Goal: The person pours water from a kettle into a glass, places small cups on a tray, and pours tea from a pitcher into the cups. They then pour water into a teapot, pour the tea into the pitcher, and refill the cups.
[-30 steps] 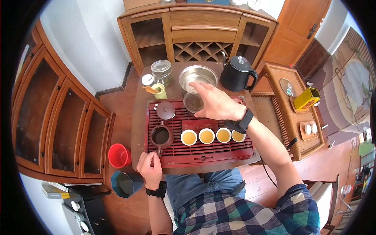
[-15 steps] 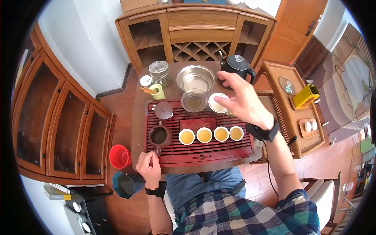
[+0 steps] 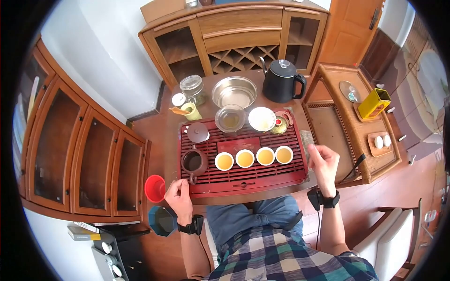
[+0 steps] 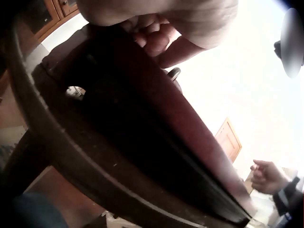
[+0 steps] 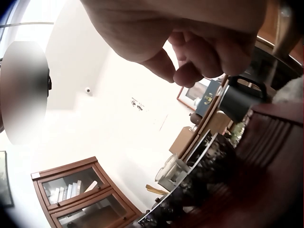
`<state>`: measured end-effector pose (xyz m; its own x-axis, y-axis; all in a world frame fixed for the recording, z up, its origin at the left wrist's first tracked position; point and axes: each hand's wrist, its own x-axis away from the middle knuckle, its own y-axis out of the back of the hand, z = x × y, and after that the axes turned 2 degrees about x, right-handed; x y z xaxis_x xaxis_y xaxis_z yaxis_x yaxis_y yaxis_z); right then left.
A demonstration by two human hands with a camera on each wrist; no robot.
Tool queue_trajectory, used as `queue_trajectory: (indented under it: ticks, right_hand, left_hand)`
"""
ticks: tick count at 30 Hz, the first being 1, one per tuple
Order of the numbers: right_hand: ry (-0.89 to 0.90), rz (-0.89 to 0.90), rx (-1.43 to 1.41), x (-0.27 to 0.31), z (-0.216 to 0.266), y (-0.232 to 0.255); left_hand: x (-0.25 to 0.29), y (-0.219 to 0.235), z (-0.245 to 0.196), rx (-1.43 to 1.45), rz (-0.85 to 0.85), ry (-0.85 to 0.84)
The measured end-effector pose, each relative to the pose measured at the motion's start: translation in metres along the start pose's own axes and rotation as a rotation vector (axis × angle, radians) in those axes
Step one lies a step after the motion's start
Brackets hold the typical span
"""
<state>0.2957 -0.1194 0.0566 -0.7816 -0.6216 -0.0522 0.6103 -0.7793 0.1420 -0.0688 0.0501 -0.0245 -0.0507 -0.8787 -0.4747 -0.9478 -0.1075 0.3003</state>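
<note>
At the tray's front left corner my left hand [image 3: 180,200] rests with loosely curled fingers, holding nothing. My right hand [image 3: 325,165] is beside the tray's right edge, fingers loosely curled and nothing between them. On the slatted red tea tray [image 3: 243,188] stands a row of small white cups of yellow tea, from a left cup [image 3: 225,161] to a right cup [image 3: 284,154]. A brown teapot [image 3: 194,161] without its lid is near my left hand. Behind the cups are a glass pitcher [image 3: 230,118], a white bowl [image 3: 262,119] and a small figurine [image 3: 279,124].
Behind the tray stand a steel basin [image 3: 234,92], a black kettle [image 3: 282,82], a glass jar [image 3: 192,89] and a green tool holder [image 3: 191,111]. A wicker cart [image 3: 358,122] is at the right. On the floor at left are a red bin [image 3: 155,188] and a blue bin [image 3: 162,221].
My right hand has drawn back from over the glass pitcher to the tray's right side, and its fingers have curled in. The left hand has stayed at the tray corner.
</note>
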Motion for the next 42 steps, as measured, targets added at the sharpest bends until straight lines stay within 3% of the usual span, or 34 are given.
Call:
queue_trajectory:
  ticks: [1, 3, 5, 7, 9, 11, 12, 14, 17, 31, 39, 42]
  right_hand:
    - [-0.005, -0.004, -0.013, 0.003, -0.012, 0.002]
    - [-0.044, -0.039, -0.124, 0.009, -0.032, 0.004]
    - [-0.04, -0.061, -0.162, 0.013, -0.045, 0.0]
    - [-0.049, -0.114, -0.177, 0.016, -0.052, -0.002]
    - [-0.044, -0.139, -0.208, 0.017, -0.057, -0.004]
    - [-0.042, -0.162, -0.238, 0.018, -0.06, -0.005]
    - [-0.03, -0.185, -0.239, 0.019, -0.061, -0.006]
    - [-0.027, -0.208, -0.228, 0.022, -0.06, -0.007]
    - [0.017, -0.191, -0.191, 0.026, -0.071, -0.008]
    - [0.113, -0.129, 0.009, 0.027, -0.072, -0.009]
    - [0.19, -0.127, 0.061, 0.026, -0.075, -0.009]
    - [0.211, -0.128, 0.081, 0.026, -0.074, -0.009]
  left_hand:
    - [-0.004, 0.003, -0.002, -0.009, 0.006, -0.01]
    - [-0.012, 0.009, -0.012, 0.193, -0.061, 0.309]
    - [-0.029, 0.016, -0.021, 0.211, -0.05, 0.328]
    - [-0.05, 0.018, -0.031, 0.078, 0.003, 0.246]
    - [-0.073, 0.017, -0.044, 0.04, 0.029, 0.289]
    - [-0.096, 0.013, -0.048, -0.005, 0.197, 0.171]
    - [-0.106, 0.01, -0.052, -0.014, 0.193, 0.175]
    - [-0.125, 0.004, -0.058, -0.21, 0.406, 0.003]
    - [-0.14, -0.014, -0.069, -0.303, 0.5, -0.057]
    - [-0.165, -0.059, -0.08, -0.446, 0.656, -0.112]
    - [-0.164, -0.075, -0.067, -0.564, 0.664, -0.288]
    - [-0.164, -0.078, -0.071, -0.595, 0.7, -0.219]
